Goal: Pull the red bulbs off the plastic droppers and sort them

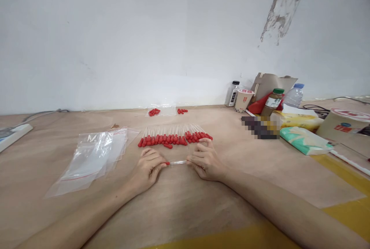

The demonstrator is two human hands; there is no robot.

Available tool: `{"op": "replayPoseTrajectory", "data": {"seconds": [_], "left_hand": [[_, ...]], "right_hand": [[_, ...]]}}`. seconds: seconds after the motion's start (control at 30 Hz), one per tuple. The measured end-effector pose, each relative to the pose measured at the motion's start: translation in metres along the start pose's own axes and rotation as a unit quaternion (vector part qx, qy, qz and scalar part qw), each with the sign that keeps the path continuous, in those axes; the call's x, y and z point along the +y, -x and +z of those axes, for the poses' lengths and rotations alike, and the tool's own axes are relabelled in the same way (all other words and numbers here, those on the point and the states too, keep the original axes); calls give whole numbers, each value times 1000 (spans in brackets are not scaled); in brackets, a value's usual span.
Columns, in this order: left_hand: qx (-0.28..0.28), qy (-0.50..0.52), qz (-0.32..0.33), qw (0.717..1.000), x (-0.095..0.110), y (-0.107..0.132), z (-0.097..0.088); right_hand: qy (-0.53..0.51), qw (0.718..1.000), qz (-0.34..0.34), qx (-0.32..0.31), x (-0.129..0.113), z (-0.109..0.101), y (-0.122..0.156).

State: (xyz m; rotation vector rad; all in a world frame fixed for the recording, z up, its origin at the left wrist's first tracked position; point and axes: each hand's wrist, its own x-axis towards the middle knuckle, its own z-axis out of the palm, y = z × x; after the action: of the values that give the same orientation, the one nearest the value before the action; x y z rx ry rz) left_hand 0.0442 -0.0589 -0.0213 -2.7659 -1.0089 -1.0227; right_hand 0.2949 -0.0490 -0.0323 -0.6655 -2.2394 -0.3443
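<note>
My left hand (149,166) pinches a small red rubber bulb (167,163), mostly hidden by the fingers. From it a clear dropper tube (178,162) runs level to my right hand (206,160), whose fingers are closed on its other end. Whether tube and bulb are fitted together or only touching, I cannot tell. Just beyond both hands lies a row of droppers (162,139), red bulbs toward me and clear tips toward the wall. One loose red bulb (168,146) rests in front of that row.
Clear zip bags (95,160) lie at left, near a white power strip (15,137). Loose red bulbs (182,111) sit by the wall, some on a clear bag (166,111). At right stand a paper cup (244,100), a green-capped bottle (273,102) and tissue packs (305,141).
</note>
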Motion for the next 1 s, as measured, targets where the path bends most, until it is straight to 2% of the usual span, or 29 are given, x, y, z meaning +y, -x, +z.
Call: {"op": "replayPoseTrajectory", "data": {"seconds": [0.13,0.3,0.4,0.53,0.7,0.87,1.0], "left_hand": [[38,-4,-68,997,-10,5,-6],[98,-62,-113,987,-29,9,-12],[83,-83,-131,984,-35,11,-16],[50,-71,-159,984,-36,13,-19],[50,-52,-145,987,-39,15,-17],[58,-45,-90,993,-34,17,-16],[20,-57,-68,996,-31,17,-17]], "right_hand": [[1,999,38,5,4,-4,2],[6,994,93,60,4,1,-1],[30,992,99,71,3,5,-4],[87,993,61,52,2,9,-5],[104,994,23,35,1,13,-5],[55,997,47,-32,-3,9,-9],[23,995,63,-81,-6,7,-11]]}}
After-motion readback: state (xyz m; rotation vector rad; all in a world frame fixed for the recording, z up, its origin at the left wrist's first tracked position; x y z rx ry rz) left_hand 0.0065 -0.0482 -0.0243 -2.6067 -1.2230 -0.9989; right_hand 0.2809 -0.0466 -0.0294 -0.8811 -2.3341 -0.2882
